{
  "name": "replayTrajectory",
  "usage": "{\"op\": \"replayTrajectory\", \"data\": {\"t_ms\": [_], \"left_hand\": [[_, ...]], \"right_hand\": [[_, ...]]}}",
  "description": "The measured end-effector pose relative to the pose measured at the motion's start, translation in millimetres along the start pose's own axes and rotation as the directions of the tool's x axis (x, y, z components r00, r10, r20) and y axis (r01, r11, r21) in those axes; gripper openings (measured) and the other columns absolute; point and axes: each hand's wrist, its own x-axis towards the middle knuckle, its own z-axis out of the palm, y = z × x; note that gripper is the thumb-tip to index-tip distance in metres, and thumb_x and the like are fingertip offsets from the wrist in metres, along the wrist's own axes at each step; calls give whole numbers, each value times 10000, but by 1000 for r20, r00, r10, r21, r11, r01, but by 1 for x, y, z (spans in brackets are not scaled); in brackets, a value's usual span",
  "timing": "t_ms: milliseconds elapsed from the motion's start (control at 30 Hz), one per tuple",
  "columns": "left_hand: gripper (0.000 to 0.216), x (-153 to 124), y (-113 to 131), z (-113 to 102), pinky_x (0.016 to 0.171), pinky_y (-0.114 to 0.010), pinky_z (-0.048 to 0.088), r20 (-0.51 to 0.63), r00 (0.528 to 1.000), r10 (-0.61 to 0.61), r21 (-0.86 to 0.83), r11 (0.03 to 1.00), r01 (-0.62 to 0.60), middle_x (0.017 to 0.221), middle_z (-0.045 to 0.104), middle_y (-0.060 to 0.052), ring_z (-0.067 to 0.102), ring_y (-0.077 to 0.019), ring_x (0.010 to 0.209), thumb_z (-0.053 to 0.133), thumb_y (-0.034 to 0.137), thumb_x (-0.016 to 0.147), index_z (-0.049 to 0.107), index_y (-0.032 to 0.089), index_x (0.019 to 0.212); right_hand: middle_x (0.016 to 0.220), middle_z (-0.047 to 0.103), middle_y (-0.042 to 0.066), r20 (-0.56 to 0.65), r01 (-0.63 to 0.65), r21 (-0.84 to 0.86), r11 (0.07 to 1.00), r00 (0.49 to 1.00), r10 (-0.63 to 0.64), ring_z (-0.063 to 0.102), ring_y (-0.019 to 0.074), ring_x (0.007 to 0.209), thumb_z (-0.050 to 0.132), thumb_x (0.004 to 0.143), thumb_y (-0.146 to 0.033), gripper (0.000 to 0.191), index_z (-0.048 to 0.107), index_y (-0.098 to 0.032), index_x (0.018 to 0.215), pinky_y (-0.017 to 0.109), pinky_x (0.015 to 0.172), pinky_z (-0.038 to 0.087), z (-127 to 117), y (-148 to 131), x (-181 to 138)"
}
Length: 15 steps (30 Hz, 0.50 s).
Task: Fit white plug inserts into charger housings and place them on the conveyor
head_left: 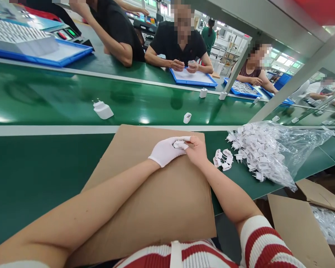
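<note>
My left hand (165,152), in a white glove, is closed around a small white charger housing (179,144) over the cardboard sheet. My right hand (198,152) meets it from the other side, its fingers pressed on the same piece; white covers show on some fingertips. The fingers hide much of the housing. Right of my right hand, several white plug pieces with pins (223,160) lie in a small group on the green table. Beyond them a clear plastic bag (293,149) spills a heap of similar white plug pieces (264,149).
A brown cardboard sheet (150,201) lies under my forearms. Across a green conveyor belt (145,108), with a white charger (103,110) and a white housing (187,118) on it, people work at blue trays (194,79). An open carton (301,227) stands at lower right.
</note>
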Motion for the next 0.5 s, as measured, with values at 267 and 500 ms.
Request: {"op": "replayTrajectory", "data": {"t_ms": [267,500], "left_hand": [[400,-3,4,-1,988,-319,516,3,999,39,31,999,-39,1225,766,72,702,-247,1110,693,462,844,756,376,1230],[409,-3,-1,1,946,-301,527,7,1000,12,45,999,-13,1216,765,61,701,-241,1093,680,448,850,741,362,1245]], "right_hand": [[1048,723,41,12,-26,14,1000,1000,26,635,220,1031,749,808,-365,193,810,-262,958,392,1016,521,1,3,1],[1016,678,50,117,180,-163,970,980,-162,604,227,1092,710,844,-266,107,788,-257,917,367,954,531,-7,9,7]]}}
